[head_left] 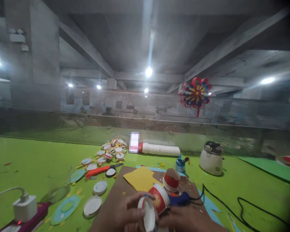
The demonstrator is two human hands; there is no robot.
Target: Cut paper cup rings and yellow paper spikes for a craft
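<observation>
My left hand (125, 209) grips a red and white paper cup (157, 201) lying on its side, fingers curled round its white rim. My right hand (186, 219) rests beside the cup at the bottom edge, against a dark blue object (181, 198); its fingers are mostly out of view. A second red paper cup (171, 179) stands upside down just behind. A yellow paper sheet (141, 178) lies on the brown board (118, 193) under my hands.
White cup discs (100, 187) and cut scraps are scattered left on the green table (33, 161). Orange-handled scissors (99, 170), a stack of white cups (159, 149), a small blue pot (180, 165), a white cooker (211, 158), a charger (25, 207), black cable (241, 206), a paper pinwheel (195, 93).
</observation>
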